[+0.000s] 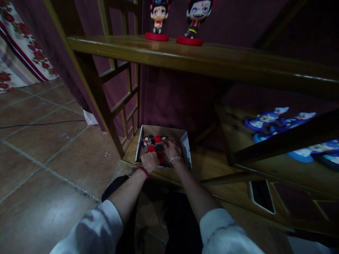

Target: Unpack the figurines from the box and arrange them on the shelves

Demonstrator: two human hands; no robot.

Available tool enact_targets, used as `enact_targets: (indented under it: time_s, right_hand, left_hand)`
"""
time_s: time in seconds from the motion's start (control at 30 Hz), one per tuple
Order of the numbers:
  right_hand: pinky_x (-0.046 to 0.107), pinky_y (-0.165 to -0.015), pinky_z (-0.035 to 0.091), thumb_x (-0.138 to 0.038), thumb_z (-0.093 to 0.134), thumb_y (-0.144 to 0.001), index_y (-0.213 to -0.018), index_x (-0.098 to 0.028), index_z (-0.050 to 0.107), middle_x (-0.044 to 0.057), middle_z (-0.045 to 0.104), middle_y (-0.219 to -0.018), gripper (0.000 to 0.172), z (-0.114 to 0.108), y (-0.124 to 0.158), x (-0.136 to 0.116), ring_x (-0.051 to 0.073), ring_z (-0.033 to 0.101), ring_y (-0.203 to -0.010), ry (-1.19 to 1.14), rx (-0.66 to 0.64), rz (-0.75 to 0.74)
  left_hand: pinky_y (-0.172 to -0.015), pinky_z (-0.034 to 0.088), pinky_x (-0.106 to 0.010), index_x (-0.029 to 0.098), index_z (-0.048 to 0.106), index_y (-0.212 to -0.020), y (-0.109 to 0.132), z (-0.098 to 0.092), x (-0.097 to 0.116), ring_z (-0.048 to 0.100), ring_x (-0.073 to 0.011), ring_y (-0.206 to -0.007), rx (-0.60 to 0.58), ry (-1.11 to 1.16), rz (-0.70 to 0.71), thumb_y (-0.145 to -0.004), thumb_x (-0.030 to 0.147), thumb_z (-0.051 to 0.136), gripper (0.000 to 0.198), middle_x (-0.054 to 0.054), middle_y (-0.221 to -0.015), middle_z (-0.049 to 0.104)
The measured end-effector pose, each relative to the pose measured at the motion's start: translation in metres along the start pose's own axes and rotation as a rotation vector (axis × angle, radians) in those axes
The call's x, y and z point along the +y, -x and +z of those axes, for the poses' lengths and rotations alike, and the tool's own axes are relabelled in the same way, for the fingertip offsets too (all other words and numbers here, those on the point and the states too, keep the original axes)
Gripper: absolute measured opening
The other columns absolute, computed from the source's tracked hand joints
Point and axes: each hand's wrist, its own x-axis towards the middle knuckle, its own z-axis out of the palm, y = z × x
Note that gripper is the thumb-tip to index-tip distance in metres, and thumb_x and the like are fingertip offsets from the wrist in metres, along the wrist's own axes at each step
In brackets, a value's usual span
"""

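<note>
A shallow open cardboard box stands on the low wooden shelf, with both my hands reaching into it. My left hand, a red bead bracelet at its wrist, is closed at the box's near side beside a red disc-shaped base. Whatever its fingers hold is hidden. My right hand, wearing a pale bracelet, has its fingers curled down near a small figure part; I cannot make out what is in them. Small black-haired figurines, another red base and a dark round piece lie inside.
Overhead, an upper shelf carries two figurines on red bases. A lattice side panel borders the left. Blue-based figures lie on a shelf to the right, above a phone-like dark rectangle.
</note>
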Motion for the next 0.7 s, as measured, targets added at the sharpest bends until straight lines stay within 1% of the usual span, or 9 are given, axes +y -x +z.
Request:
enact_targets:
  time_s: [0.03,0.1,0.2,0.3,0.4,0.5,0.57,0.7]
  right_hand:
    - [0.025,-0.078,0.039,-0.019,0.051,-0.072,-0.093,-0.026,0.064,0.002,0.062,-0.094,0.026,0.003,0.000,-0.009,0.016,0.055,-0.086,-0.037,-0.022,-0.046]
    - [0.025,-0.078,0.039,-0.019,0.051,-0.072,-0.095,-0.027,0.063,0.002,0.063,-0.090,0.027,0.010,-0.002,-0.025,0.015,0.055,-0.084,-0.072,-0.106,-0.120]
    - [0.026,-0.077,0.039,-0.022,0.053,-0.071,-0.104,-0.028,0.059,0.003,0.062,-0.088,0.033,0.020,-0.007,-0.040,0.017,0.055,-0.082,0.048,-0.247,-0.201]
    - [0.028,-0.075,0.039,-0.029,0.053,-0.072,-0.107,-0.029,0.058,0.005,0.060,-0.092,0.035,0.027,-0.013,-0.045,0.018,0.055,-0.080,0.181,-0.311,-0.189]
    - [0.026,-0.076,0.039,-0.031,0.051,-0.073,-0.100,-0.027,0.061,0.004,0.060,-0.089,0.029,0.030,-0.015,-0.045,0.016,0.055,-0.080,0.201,-0.322,-0.186]
    - [0.024,-0.076,0.039,-0.032,0.052,-0.073,-0.094,-0.025,0.062,0.002,0.061,-0.081,0.024,0.030,-0.015,-0.044,0.015,0.054,-0.079,0.165,-0.288,-0.181]
    - [0.025,-0.075,0.039,-0.033,0.053,-0.072,-0.092,-0.026,0.061,0.001,0.061,-0.079,0.023,0.029,-0.013,-0.043,0.015,0.055,-0.078,0.137,-0.259,-0.165]
    - [0.026,-0.070,0.041,-0.031,0.050,-0.074,-0.090,-0.026,0.060,0.001,0.063,-0.080,0.020,0.027,-0.006,-0.040,0.017,0.056,-0.076,0.052,-0.211,-0.022]
  left_hand:
    - [-0.081,0.040,-0.036,0.014,0.060,-0.094,0.001,-0.001,0.001,0.054,-0.0277,-0.099,-0.010,-0.005,0.004,-0.075,0.032,0.045,0.030,-0.017,-0.097,0.062]
    - [-0.081,0.040,-0.036,0.012,0.060,-0.096,0.003,-0.005,0.003,0.055,-0.0279,-0.099,-0.035,-0.012,0.006,-0.076,0.027,0.044,0.030,-0.019,-0.096,0.062]
    - [-0.078,0.041,-0.035,0.010,0.061,-0.095,0.003,-0.008,0.002,0.056,-0.0281,-0.096,-0.049,-0.017,-0.019,-0.075,0.024,0.044,0.030,-0.020,-0.096,0.062]
    - [-0.075,0.043,-0.034,0.011,0.063,-0.092,0.001,-0.009,-0.002,0.058,-0.0278,-0.093,-0.042,-0.009,-0.031,-0.078,0.031,0.041,0.032,-0.019,-0.095,0.063]
    - [-0.075,0.043,-0.034,0.013,0.063,-0.091,-0.001,-0.009,-0.006,0.058,-0.0270,-0.092,-0.029,0.002,-0.028,-0.078,0.035,0.041,0.034,-0.018,-0.092,0.064]
    - [-0.076,0.042,-0.035,0.014,0.062,-0.093,-0.002,-0.010,-0.008,0.058,-0.0271,-0.093,-0.030,0.007,-0.027,-0.076,0.036,0.043,0.033,-0.018,-0.095,0.063]
    - [-0.076,0.043,-0.035,0.014,0.062,-0.094,-0.001,-0.010,-0.008,0.057,-0.0273,-0.094,-0.032,0.010,-0.027,-0.075,0.034,0.045,0.032,-0.018,-0.096,0.063]
    - [-0.077,0.042,-0.035,0.014,0.060,-0.096,-0.001,-0.011,-0.008,0.057,-0.0273,-0.095,-0.039,0.026,-0.022,-0.073,0.028,0.048,0.031,-0.019,-0.098,0.062]
